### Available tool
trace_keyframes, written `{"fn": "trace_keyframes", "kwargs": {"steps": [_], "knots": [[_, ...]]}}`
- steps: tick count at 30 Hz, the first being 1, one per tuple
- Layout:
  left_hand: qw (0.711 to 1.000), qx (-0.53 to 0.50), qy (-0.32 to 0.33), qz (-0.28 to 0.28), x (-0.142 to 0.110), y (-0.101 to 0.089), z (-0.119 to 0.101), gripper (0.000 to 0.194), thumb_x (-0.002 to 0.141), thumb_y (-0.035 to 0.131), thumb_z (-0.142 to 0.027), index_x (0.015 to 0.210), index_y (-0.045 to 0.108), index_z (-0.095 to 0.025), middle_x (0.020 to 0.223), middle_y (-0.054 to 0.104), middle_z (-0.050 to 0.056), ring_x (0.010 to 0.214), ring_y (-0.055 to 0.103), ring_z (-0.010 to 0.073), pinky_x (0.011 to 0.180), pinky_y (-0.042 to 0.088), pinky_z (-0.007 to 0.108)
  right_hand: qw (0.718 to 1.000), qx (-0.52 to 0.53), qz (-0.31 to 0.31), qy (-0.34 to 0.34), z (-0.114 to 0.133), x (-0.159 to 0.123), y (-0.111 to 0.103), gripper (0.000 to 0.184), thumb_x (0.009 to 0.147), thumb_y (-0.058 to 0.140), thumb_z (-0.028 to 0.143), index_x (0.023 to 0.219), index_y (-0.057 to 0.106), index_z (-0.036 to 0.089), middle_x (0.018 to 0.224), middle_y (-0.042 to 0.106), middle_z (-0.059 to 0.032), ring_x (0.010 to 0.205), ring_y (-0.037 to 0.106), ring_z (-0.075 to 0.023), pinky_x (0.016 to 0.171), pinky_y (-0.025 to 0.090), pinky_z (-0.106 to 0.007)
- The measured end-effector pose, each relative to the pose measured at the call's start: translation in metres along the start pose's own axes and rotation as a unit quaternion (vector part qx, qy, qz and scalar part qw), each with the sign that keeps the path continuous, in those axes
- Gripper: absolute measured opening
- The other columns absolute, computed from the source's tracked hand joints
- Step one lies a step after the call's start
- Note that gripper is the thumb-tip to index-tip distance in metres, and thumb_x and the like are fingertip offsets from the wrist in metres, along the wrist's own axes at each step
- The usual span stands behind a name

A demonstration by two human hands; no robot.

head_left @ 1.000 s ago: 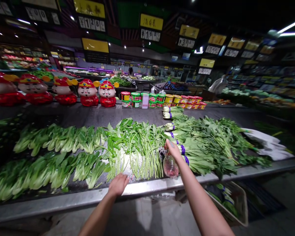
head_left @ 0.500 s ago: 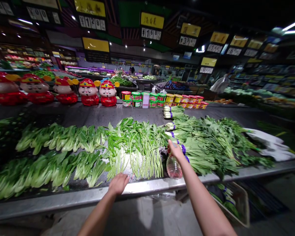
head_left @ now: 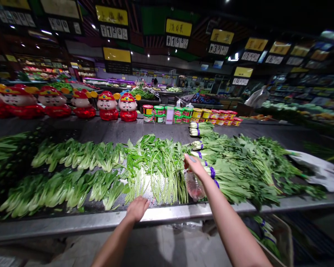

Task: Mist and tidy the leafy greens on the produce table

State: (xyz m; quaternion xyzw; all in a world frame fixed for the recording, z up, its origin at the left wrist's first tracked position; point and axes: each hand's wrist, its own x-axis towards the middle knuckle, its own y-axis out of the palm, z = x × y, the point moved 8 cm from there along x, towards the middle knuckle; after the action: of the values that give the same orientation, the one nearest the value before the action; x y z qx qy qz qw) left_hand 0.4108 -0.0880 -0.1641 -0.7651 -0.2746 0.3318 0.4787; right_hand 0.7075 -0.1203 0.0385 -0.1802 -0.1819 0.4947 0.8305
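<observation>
My right hand [head_left: 194, 166] is closed around the neck of a clear plastic spray bottle [head_left: 195, 187]; the hand covers the top. The ribbed body hangs below, slightly tilted, with a reddish tint near its base. Long-stemmed leafy greens [head_left: 158, 163] lie just left of the bottle, and bunches bound with purple tape [head_left: 231, 174] lie to its right. My left hand [head_left: 138, 208] rests at the metal front edge [head_left: 178, 213] of the display counter, fingers curled in. Whatever is beneath those fingers is hidden.
Two rows of bok choy [head_left: 69, 189] lie on the left. Red figurine jars [head_left: 108, 105] and stacked tubs [head_left: 180, 115] line the back ledge. White cloth or plastic [head_left: 323, 170] lies at right; a crate [head_left: 286, 237] stands below the counter. Price signs [head_left: 178, 31] hang overhead.
The view has turned slightly left, so the scene sits farther right. My right hand has moved left with the spray bottle, which tilts more. My left hand stays at the metal edge.
</observation>
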Motion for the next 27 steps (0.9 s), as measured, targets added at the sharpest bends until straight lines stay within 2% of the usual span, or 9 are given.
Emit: {"fn": "trace_keyframes", "kwargs": {"steps": [5, 10, 15, 19, 23, 27], "knots": [[1.0, -0.008, 0.011, -0.001, 0.001, 0.001, 0.0, 0.062, 0.099, 0.017, -0.047, 0.118, 0.068, -0.018, 0.133, 0.064, 0.012, 0.137, 0.045, 0.0276, 0.117, 0.028, 0.04, 1.0, -0.009, 0.011, 0.011, 0.001, -0.003, 0.004, 0.061, 0.084, 0.04, 0.077, 0.063, 0.06, 0.022, 0.062, 0.065, -0.0061, 0.058, 0.059, -0.0203, 0.06, 0.05, -0.036], [1.0, -0.009, 0.022, 0.003, 0.001, -0.004, -0.004, 0.062, 0.098, 0.018, -0.049, 0.115, 0.069, -0.019, 0.128, 0.067, 0.012, 0.134, 0.049, 0.027, 0.117, 0.029, 0.038, 1.0, -0.008, -0.003, -0.019, 0.027, -0.005, 0.004, 0.059, 0.082, 0.045, 0.074, 0.075, 0.065, 0.019, 0.079, 0.071, -0.0088, 0.071, 0.064, -0.0227, 0.056, 0.049, -0.031], [0.998, 0.017, 0.045, 0.027, -0.002, -0.013, -0.005, 0.073, 0.096, 0.012, -0.053, 0.102, 0.074, -0.015, 0.111, 0.072, 0.018, 0.11, 0.064, 0.0309, 0.099, 0.045, 0.041, 0.999, 0.031, 0.011, -0.023, 0.041, -0.001, 0.016, 0.055, 0.082, 0.048, 0.07, 0.084, 0.067, 0.019, 0.084, 0.072, -0.0098, 0.078, 0.066, -0.0256, 0.052, 0.049, -0.031], [0.998, 0.032, 0.048, 0.011, -0.011, -0.024, 0.009, 0.075, 0.096, 0.011, -0.056, 0.096, 0.075, -0.017, 0.105, 0.073, 0.017, 0.104, 0.065, 0.0304, 0.094, 0.046, 0.04, 0.998, 0.039, 0.043, -0.014, 0.039, 0.004, 0.036, 0.054, 0.082, 0.048, 0.071, 0.075, 0.064, 0.02, 0.075, 0.07, -0.0091, 0.069, 0.065, -0.0244, 0.051, 0.05, -0.033], [0.998, 0.038, 0.047, -0.001, -0.021, -0.036, 0.033, 0.068, 0.096, 0.016, -0.052, 0.094, 0.074, -0.018, 0.102, 0.073, 0.016, 0.104, 0.065, 0.0298, 0.096, 0.045, 0.04, 0.998, 0.02, 0.063, -0.019, 0.033, 0.002, 0.052, 0.055, 0.082, 0.047, 0.073, 0.065, 0.057, 0.022, 0.058, 0.062, -0.004, 0.054, 0.058, -0.0203, 0.053, 0.049, -0.035], [0.998, 0.054, 0.037, -0.013, -0.03, -0.043, 0.057, 0.059, 0.097, 0.022, -0.047, 0.095, 0.073, -0.018, 0.104, 0.072, 0.015, 0.106, 0.063, 0.0281, 0.099, 0.043, 0.04, 0.997, 0.007, 0.071, -0.02, 0.035, -0.003, 0.058, 0.054, 0.082, 0.047, 0.073, 0.064, 0.057, 0.023, 0.056, 0.061, -0.0031, 0.054, 0.058, -0.02, 0.054, 0.049, -0.034]]}}
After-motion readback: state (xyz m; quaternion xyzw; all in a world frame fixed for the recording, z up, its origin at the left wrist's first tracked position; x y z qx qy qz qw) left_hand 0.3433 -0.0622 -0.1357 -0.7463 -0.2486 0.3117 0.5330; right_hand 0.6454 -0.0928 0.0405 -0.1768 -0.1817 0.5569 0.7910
